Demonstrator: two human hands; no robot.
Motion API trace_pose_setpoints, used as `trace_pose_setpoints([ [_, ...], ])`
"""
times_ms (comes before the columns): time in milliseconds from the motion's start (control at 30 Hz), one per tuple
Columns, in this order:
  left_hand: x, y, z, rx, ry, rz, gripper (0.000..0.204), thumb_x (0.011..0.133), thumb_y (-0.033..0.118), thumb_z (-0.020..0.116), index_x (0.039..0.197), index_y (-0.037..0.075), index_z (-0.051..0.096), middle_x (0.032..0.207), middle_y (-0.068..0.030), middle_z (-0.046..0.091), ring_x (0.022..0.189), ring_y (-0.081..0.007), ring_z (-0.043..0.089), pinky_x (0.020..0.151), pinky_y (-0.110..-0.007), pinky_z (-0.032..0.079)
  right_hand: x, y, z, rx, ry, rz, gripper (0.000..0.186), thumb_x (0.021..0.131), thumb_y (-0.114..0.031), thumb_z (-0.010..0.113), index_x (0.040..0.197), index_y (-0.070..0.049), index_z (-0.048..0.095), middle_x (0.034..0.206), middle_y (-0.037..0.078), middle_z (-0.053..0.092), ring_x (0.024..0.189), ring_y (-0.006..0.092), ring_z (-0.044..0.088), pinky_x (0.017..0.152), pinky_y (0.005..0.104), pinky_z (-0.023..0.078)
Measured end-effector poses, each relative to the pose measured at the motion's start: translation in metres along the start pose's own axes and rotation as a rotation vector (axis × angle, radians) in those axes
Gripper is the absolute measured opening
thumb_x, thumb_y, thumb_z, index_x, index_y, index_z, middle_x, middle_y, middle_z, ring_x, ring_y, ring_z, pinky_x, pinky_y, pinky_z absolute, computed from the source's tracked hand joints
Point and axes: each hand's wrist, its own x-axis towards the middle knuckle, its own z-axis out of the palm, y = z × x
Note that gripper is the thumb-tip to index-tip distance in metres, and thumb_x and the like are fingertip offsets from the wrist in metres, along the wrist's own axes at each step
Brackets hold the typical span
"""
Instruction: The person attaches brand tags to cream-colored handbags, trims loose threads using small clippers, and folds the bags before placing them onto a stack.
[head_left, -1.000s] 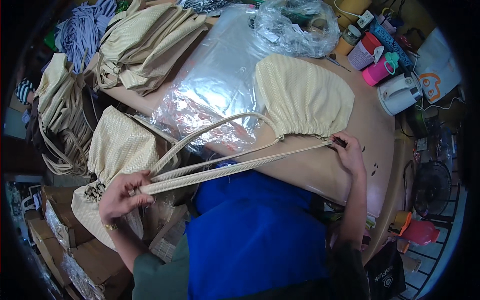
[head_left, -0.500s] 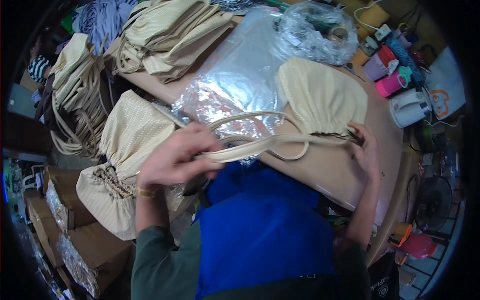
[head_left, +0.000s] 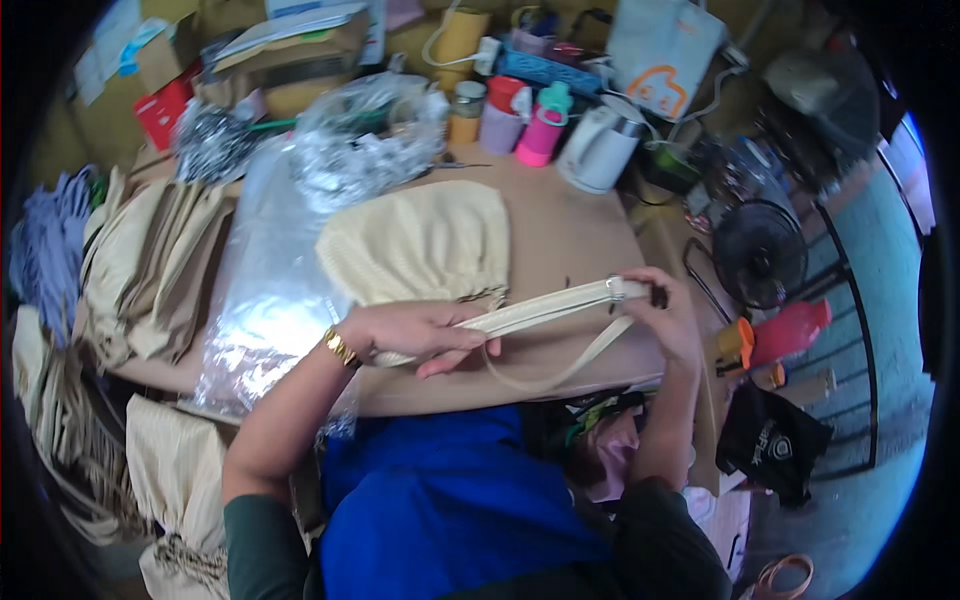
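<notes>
A cream, woven-textured drawstring bag point(head_left: 425, 235) lies on the table, its gathered mouth toward me. Its long cream strap point(head_left: 550, 308) is drawn out sideways between my hands. My left hand point(head_left: 420, 333), wearing a gold bracelet, is closed round the strap just below the bag's mouth. At the strap's right end, my right hand point(head_left: 655, 310) pinches it beside a small metal buckle point(head_left: 616, 292). A loose length of strap loops down beneath the taut part. Part of the strap is hidden behind my left fingers.
Clear plastic sheets point(head_left: 260, 255) lie left of the bag, with stacked cream bags point(head_left: 150, 275) beyond. Crumpled plastic point(head_left: 365, 135), a pink bottle point(head_left: 543, 125) and a white kettle point(head_left: 600, 145) stand along the back. A black fan point(head_left: 760, 255) is at the right.
The view has swung to the right. My right hand has moved from the bag's mouth to the strap's buckle end, and the strap is now stretched out to the right.
</notes>
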Motion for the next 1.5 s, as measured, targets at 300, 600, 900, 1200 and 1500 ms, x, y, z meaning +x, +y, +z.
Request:
trace_pose_setpoints([
  [300,0.024,-0.007,-0.001,-0.173,0.064,-0.057,0.035,0.105,0.038,0.044,0.11,0.005,0.055,0.057,0.0041,0.043,0.044,-0.0045,0.039,0.045,-0.02,0.034,-0.01,-0.007,0.017,0.033,-0.446,0.183,0.052,0.076,0.0,0.079,0.124,0.002,0.058,0.102,0.006,0.067,0.096,0.0119,0.063,0.089,0.027,0.048],
  [600,0.016,-0.011,-0.025,-0.135,0.121,-0.001,0.047,0.104,0.045,0.042,0.102,0.001,0.058,0.06,-0.006,0.06,0.049,-0.0151,0.057,0.067,-0.029,0.05,0.006,0.0,-0.003,0.006,-0.575,0.102,0.037,0.098,-0.035,0.059,0.111,0.0,0.061,0.07,0.003,0.066,0.063,0.0043,0.051,0.058,0.0206,0.039],
  [900,0.009,-0.006,-0.022,0.16,0.294,0.205,0.03,0.097,0.025,0.061,0.114,0.0,0.06,0.085,-0.0073,0.067,0.078,-0.0135,0.065,0.081,-0.029,0.051,0.005,0.001,-0.005,0.054,-0.467,0.201,0.053,0.097,-0.047,0.056,0.119,0.0,0.062,0.072,0.001,0.065,0.056,0.0021,0.042,0.051,0.0189,0.03],
  [1200,0.048,0.012,0.01,0.45,0.74,0.396,0.034,0.091,0.012,0.069,0.123,0.003,0.059,0.128,-0.0095,0.057,0.106,-0.0128,0.059,0.082,-0.026,0.053,0.02,-0.012,0.067,0.275,-0.318,-0.046,0.04,0.087,-0.01,0.073,0.124,0.0,0.062,0.098,0.003,0.066,0.09,0.0078,0.059,0.073,0.0227,0.048],
  [1500,0.053,-0.016,0.016,-0.477,0.776,0.388,0.018,0.096,0.013,0.064,0.109,0.001,0.062,0.098,-0.0089,0.069,0.089,-0.0142,0.069,0.08,-0.028,0.058,0.026,0.033,0.123,0.462,-0.19,-0.104,0.026,0.085,-0.008,0.076,0.108,0.001,0.065,0.098,0.001,0.056,0.088,0.0101,0.059,0.074,0.0213,0.049],
])
